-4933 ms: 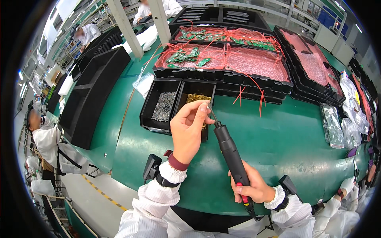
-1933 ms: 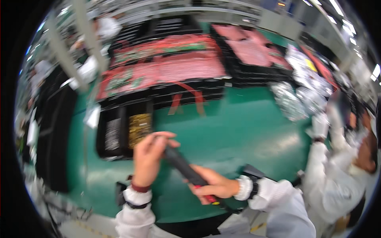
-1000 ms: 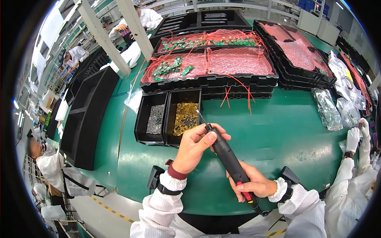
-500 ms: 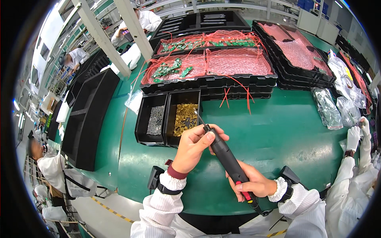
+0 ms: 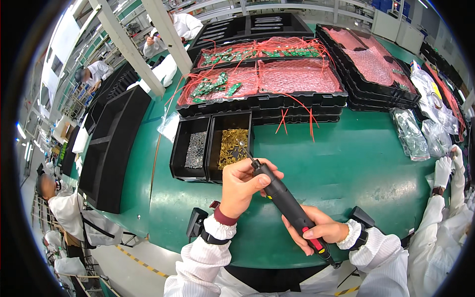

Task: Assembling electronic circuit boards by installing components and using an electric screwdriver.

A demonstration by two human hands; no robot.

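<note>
A black electric screwdriver [image 5: 287, 200] with a red switch lies slantwise between my hands, its thin bit pointing up and left. My left hand [image 5: 238, 190] is closed round its front end, thumb against the near side and fingers behind. Further back on the body, my right hand [image 5: 321, 225] grips it, thumb beside the red switch. The bit's tip shows in front of a black bin [image 5: 251, 129] of brass-coloured pins or standoffs [image 5: 232, 143]; whether it touches them I cannot tell. Left of that, a second black bin [image 5: 174, 161] holds small silver pieces, perhaps screws [image 5: 196, 151].
Stacked black trays [image 5: 297, 101] behind the bins hold pink bubble wrap [image 5: 299, 74], green circuit boards [image 5: 210, 86] and red wires. More trays [image 5: 383, 101] and clear plastic bags [image 5: 410, 133] stand right. A co-worker's gloved hands [image 5: 442, 172] rest at the right edge.
The front of the screwdriver has dipped slightly left and lower. My left thumb has slid from the top of its nose to the side. Both hands stay on the tool.
</note>
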